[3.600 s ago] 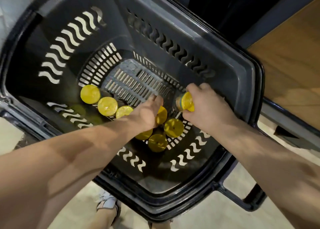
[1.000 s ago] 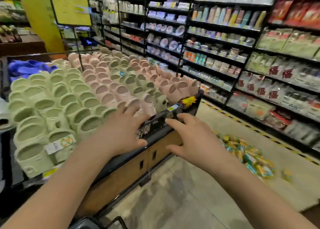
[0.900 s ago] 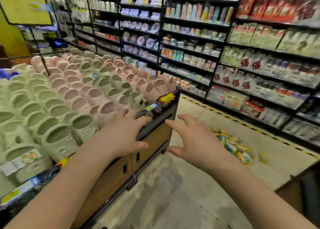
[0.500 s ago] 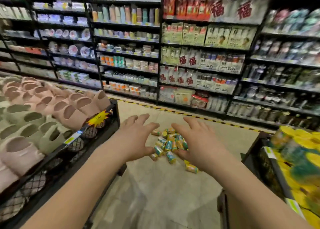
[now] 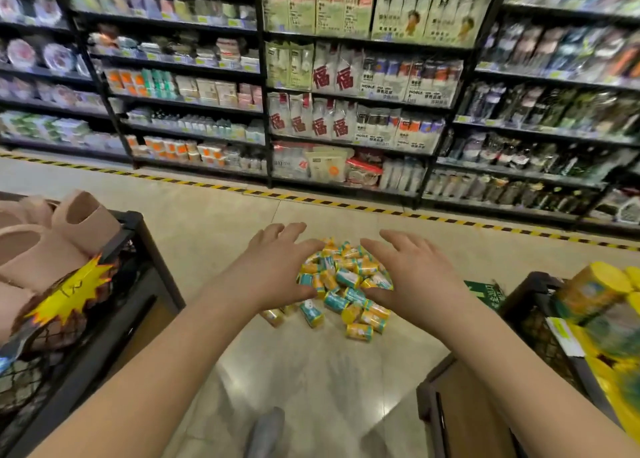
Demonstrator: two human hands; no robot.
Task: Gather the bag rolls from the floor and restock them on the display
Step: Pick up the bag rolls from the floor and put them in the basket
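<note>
A pile of several small yellow-and-teal bag rolls (image 5: 343, 281) lies on the tiled floor ahead of me. My left hand (image 5: 273, 267) and my right hand (image 5: 412, 274) are stretched out in front of me at either side of the pile as seen from here, fingers spread and holding nothing. Both hands are up in the air, well apart from the rolls on the floor. At the right edge stands the display (image 5: 530, 305), a dark bin with large yellow rolls (image 5: 595, 294) stacked in it.
A black wire bin (image 5: 135, 249) of pink slippers (image 5: 69, 229) with a yellow star tag stands at the left. Stocked shelves (image 5: 346, 86) line the far wall behind a yellow-black floor stripe (image 5: 346, 206). The aisle floor runs between the two bins.
The view has swung right from the slipper bin to the aisle. The pile of rolls now sits centred between my outstretched hands and looks closer. Both hands stay empty.
</note>
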